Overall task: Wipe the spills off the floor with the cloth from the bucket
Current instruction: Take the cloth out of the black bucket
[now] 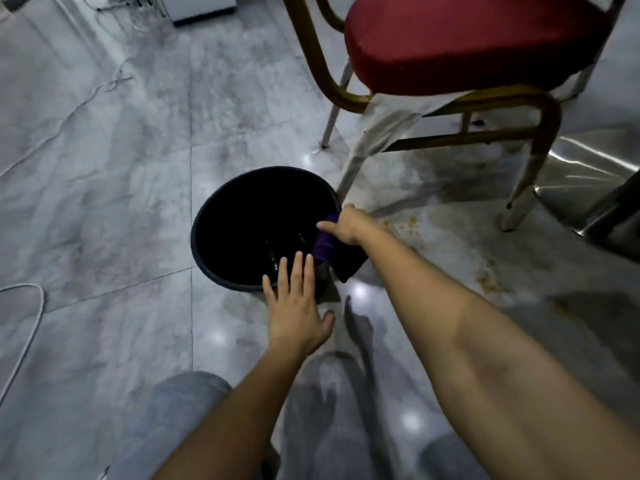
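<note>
A black round bucket [221,209] stands on the grey marble floor in the middle of the view. A purple cloth [327,249] hangs over its right rim. My right hand [346,225] is closed on the top of that cloth at the rim. Below the bucket's near edge my left hand [298,306] is flat with fingers spread, its fingertips over the rim, holding nothing. Brownish spills [412,223] dot the floor right of the bucket, with more spill [488,280] further right and nearer.
A red-cushioned chair [467,39] with gold metal legs stands behind and right of the bucket, one leg [349,174] close to the rim. White cables [31,327] lie at the left. A shiny metal base [588,174] sits at the right edge. My knees show at the bottom.
</note>
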Action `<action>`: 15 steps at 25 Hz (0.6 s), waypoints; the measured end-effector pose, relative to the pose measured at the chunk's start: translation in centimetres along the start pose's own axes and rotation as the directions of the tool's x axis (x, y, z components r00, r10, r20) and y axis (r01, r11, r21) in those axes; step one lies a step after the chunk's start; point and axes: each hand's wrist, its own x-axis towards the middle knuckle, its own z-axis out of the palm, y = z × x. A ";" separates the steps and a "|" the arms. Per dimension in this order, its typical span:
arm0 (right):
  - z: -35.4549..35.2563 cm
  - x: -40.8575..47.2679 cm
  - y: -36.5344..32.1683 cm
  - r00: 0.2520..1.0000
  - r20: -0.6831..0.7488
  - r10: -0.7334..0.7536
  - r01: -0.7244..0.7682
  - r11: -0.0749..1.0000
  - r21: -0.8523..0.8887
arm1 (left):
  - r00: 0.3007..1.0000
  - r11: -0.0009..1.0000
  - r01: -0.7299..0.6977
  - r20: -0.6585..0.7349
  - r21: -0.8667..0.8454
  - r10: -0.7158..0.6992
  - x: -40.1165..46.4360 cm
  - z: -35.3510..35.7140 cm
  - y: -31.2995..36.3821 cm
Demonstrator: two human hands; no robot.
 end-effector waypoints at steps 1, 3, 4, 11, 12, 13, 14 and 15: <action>-0.5 -0.6 0.1 1.000 -0.013 0.014 -0.014 1.000 -0.026 | 0.999 1.000 0.006 0.043 -0.001 -0.006 0.0 -0.6 0.0; -2.4 -1.6 0.2 1.000 0.011 0.001 0.000 0.999 -0.034 | 0.995 1.000 -0.004 0.098 0.030 0.001 0.1 -1.6 -0.2; -3.5 -2.0 0.5 0.998 0.057 -0.011 0.010 1.000 0.017 | 0.995 0.999 -0.005 0.099 0.039 0.001 0.2 -1.8 -0.2; -8.6 -9.4 9.6 0.986 0.168 0.003 -0.126 0.676 0.726 | 0.952 0.969 -0.239 -0.214 -0.069 0.220 -1.8 0.3 3.6; -9.2 -10.5 11.8 0.988 0.142 0.052 -0.144 0.608 0.780 | 0.937 0.947 -0.315 -0.185 -0.070 0.298 -1.3 0.5 4.4; -9.6 -11.5 14.0 0.989 0.104 0.105 -0.146 0.583 0.799 | 0.923 0.925 -0.375 -0.120 -0.068 0.365 -0.5 0.8 5.2; -9.6 -12.2 16.4 0.986 0.052 0.157 -0.138 0.610 0.780 | 0.915 0.911 -0.403 -0.031 -0.089 0.402 0.5 1.3 6.2; -9.3 -12.6 18.7 0.979 0.000 0.204 -0.139 0.668 0.731 | 0.914 0.909 -0.395 0.045 -0.135 0.403 1.7 2.3 7.2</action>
